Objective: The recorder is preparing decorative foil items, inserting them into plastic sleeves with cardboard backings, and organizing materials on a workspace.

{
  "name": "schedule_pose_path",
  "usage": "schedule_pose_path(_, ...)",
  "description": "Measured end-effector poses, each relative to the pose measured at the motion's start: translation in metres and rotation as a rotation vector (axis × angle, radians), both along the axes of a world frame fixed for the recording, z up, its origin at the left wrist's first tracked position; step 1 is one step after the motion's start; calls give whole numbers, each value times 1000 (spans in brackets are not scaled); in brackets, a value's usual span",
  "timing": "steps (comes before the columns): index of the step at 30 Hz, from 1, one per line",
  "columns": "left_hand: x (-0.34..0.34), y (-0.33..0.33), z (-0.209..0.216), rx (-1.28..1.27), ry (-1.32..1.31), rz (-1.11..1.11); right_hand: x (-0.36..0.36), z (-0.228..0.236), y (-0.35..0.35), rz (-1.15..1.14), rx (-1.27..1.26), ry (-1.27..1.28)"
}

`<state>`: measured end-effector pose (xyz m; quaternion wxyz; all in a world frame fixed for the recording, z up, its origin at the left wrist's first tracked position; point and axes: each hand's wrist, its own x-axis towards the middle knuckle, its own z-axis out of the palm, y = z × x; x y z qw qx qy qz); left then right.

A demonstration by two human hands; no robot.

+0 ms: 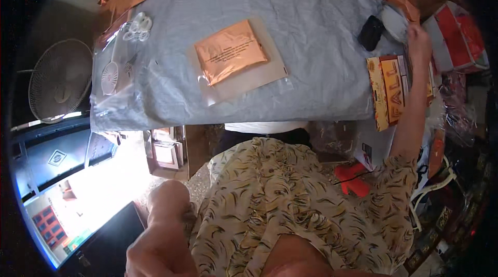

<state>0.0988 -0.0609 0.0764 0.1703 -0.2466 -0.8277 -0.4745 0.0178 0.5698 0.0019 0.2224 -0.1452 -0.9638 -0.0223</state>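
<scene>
My right arm reaches to the far right of the table, where my right hand [419, 43] is closed at the lower end of an orange foil strip [407, 4]. What its fingers hold is hidden. A white rounded thing [394, 23] and a small black object [371, 33] lie beside it. Below the wrist is a yellow and orange printed package [390, 90]. My left arm is bent at lower left, with my left hand [155, 256] close to the camera and its fingers hidden. Mid-table, a flat orange foil packet [231, 51] rests on a clear plastic bag [277, 72].
Grey cloth [321, 69] covers the table. White loops [139, 26] and a white oval piece [110, 78] lie near its left edge. A fan [61, 79] stands left, a red-and-white box [456, 38] right. Beneath are a cardboard box [194, 152] and a red object [355, 179].
</scene>
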Motion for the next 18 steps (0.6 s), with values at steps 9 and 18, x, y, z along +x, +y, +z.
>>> schedule_pose_path(9,-64,49,-59,-289,22,-139,97,9,-245,297,-1007,106)
schedule_pose_path(18,-88,74,-96,-454,128,-180,120,-45,-334,445,-1058,14)
